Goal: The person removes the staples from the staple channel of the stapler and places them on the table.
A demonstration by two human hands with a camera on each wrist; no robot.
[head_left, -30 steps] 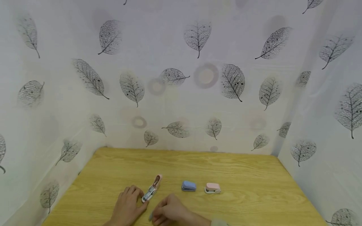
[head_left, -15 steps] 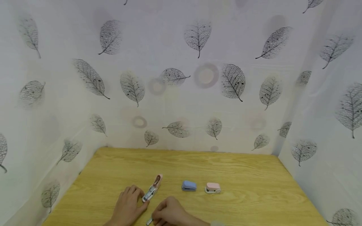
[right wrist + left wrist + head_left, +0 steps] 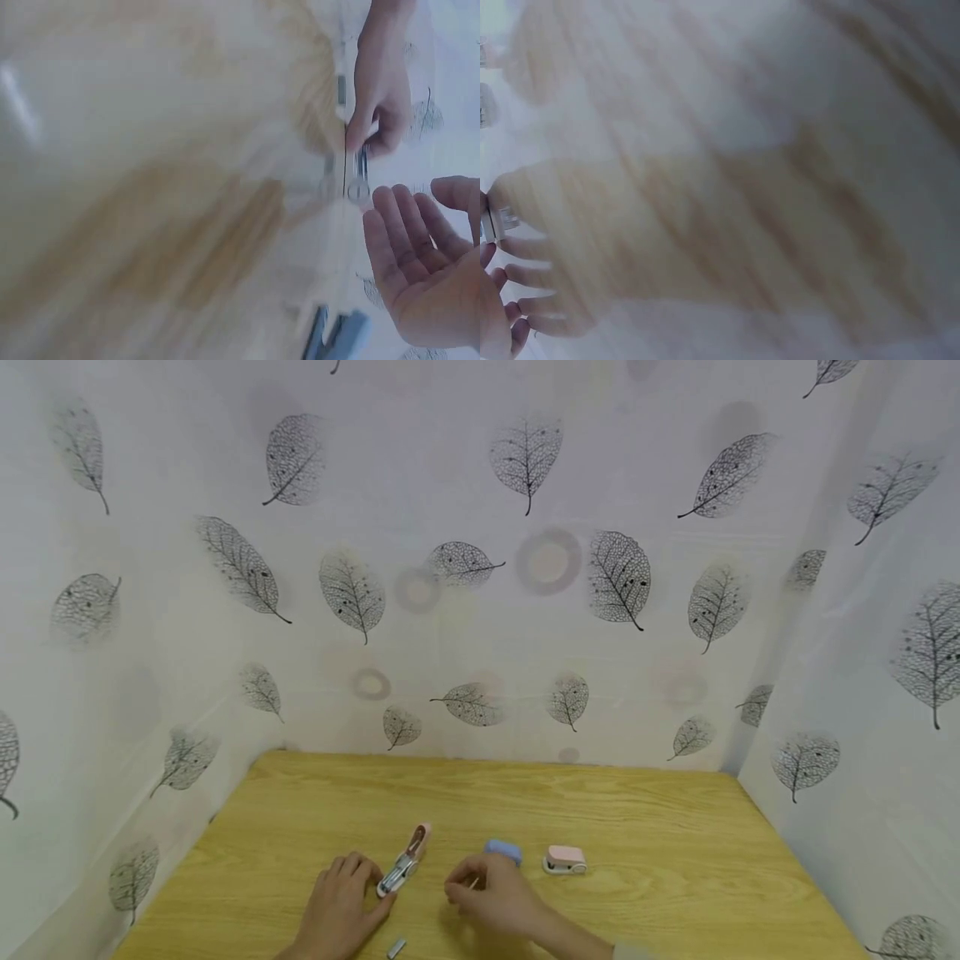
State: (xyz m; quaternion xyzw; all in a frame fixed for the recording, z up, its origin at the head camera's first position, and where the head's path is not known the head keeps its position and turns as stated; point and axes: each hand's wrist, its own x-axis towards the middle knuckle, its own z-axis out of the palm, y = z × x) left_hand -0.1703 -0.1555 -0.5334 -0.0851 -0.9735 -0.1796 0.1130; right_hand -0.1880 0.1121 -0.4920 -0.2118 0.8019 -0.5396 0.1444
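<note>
A pink-and-white stapler lies opened out on the table, its pink top swung back and its metal tray bare. My left hand pinches the near end of it between thumb and fingers; the left wrist view catches this grip on the stapler at its left edge. My right hand is raised to the right of it, in front of a blue stapler that it partly hides. In the right wrist view its palm faces up with the fingers extended. A small grey strip of staples lies on the table by the left thumb.
A second pink-and-white stapler, closed, stands right of the blue one. The wooden table is walled by pale leaf-printed sheeting at the back and on both sides.
My right hand has let go of the strip of staples, leaving it on the table, and moved right and up, now covering part of the blue stapler. The left hand stays put.
</note>
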